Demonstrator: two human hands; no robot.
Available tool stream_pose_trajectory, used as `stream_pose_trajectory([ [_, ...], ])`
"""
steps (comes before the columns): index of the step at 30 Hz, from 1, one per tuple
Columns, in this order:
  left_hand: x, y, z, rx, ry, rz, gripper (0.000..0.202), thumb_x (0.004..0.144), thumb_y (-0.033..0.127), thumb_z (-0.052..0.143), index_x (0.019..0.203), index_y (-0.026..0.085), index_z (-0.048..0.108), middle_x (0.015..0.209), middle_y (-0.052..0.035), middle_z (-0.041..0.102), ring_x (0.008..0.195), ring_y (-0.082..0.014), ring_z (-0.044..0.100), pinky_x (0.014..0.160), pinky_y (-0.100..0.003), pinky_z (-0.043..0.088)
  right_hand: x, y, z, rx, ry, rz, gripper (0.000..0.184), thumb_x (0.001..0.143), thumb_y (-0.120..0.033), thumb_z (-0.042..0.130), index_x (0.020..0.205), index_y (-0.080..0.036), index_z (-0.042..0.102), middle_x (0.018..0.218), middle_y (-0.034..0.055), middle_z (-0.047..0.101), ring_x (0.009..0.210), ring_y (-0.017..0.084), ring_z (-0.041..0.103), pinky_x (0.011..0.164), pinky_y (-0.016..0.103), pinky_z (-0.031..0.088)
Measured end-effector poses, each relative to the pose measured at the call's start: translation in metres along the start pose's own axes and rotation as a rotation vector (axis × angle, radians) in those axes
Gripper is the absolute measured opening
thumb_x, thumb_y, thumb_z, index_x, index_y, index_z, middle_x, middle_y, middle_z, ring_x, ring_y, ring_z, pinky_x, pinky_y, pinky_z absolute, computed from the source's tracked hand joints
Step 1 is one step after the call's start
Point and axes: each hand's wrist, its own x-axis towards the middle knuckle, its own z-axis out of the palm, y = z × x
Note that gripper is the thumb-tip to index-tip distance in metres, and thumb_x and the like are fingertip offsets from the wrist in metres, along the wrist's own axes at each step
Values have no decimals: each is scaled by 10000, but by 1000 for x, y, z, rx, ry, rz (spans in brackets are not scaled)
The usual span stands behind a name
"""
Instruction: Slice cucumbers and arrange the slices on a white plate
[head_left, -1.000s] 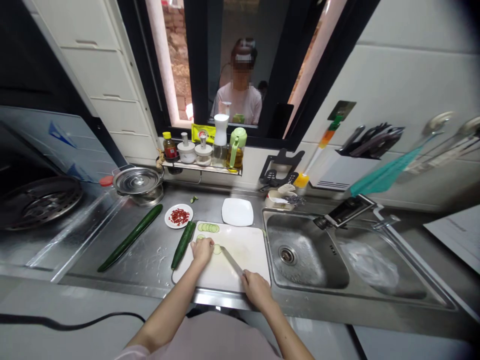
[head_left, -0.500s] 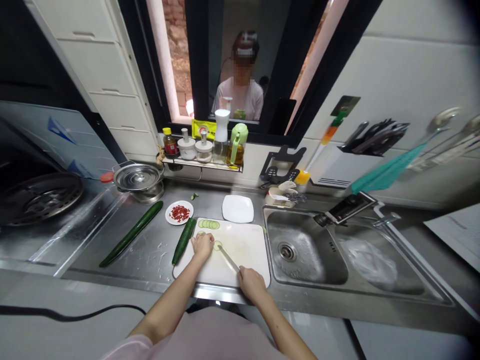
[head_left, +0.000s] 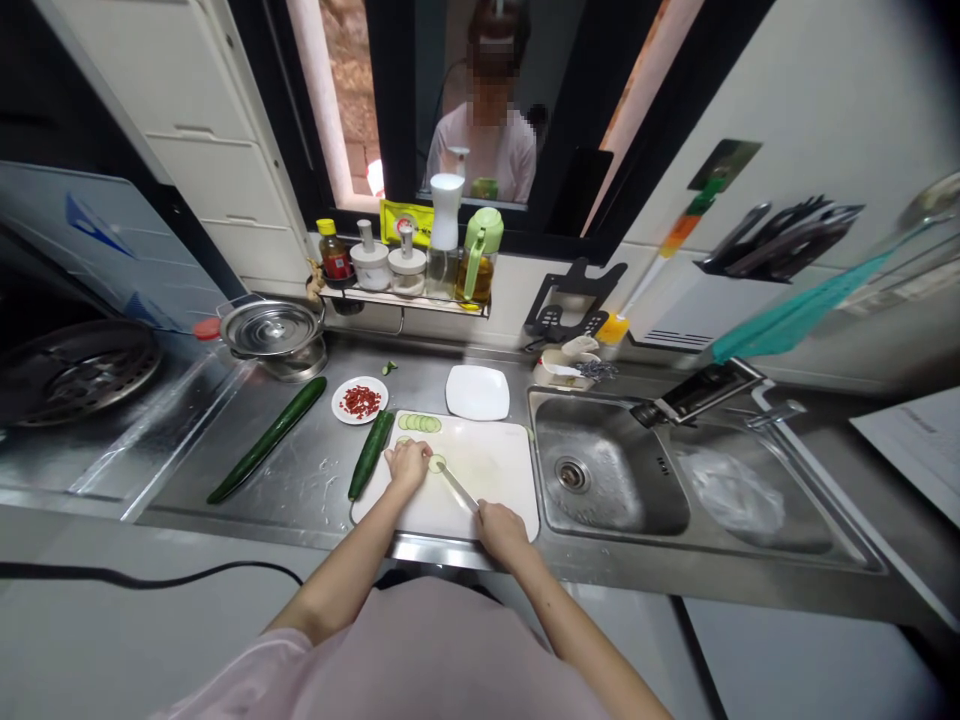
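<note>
On the white cutting board (head_left: 495,500), my left hand (head_left: 409,465) rests with fingers curled, its fingertips at the edge of a pale cucumber slice (head_left: 436,463). My right hand (head_left: 501,530) is closed around the handle of a knife (head_left: 459,487), whose blade points up and left with its tip at that slice. An overlapping row of cucumber slices (head_left: 420,424) lies at the board's far left. Another slice shows partly behind my left hand. A dark green cucumber (head_left: 370,455) lies along the board's left edge, its cut end away from me.
A longer cucumber (head_left: 268,440) lies on the steel counter at left. Behind the board are a plate of chopped red pieces (head_left: 345,414), a white square plate (head_left: 477,392) and a cucumber end piece (head_left: 388,368). A lidded pot (head_left: 270,330) stands back left; the sink (head_left: 622,500) is at right.
The view has tilted down slightly, so the counter appears higher in the picture. Both hands, the knife and the slice keep nearly the same places on the board.
</note>
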Motion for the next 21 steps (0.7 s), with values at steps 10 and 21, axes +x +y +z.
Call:
stream_pose_trajectory([
  [10, 2, 0, 1, -13, -8, -6, 197, 845, 258, 525, 896, 285, 713, 1035, -67, 654, 1083, -262, 503, 878, -405, 286, 10, -9, -6, -34, -13, -10, 344, 902, -157, 339, 1117, -160, 606, 1036, 157, 688, 995, 230, 643, 778, 320, 448],
  [21, 1, 0, -1, -21, -20, -12, 206, 843, 252, 520, 904, 289, 714, 1038, -66, 652, 1089, -265, 496, 882, -398, 287, 13, -11, -5, -35, 3, -16, 340, 917, -173, 326, 1110, -151, 605, 1008, 164, 690, 983, 238, 648, 763, 321, 453],
])
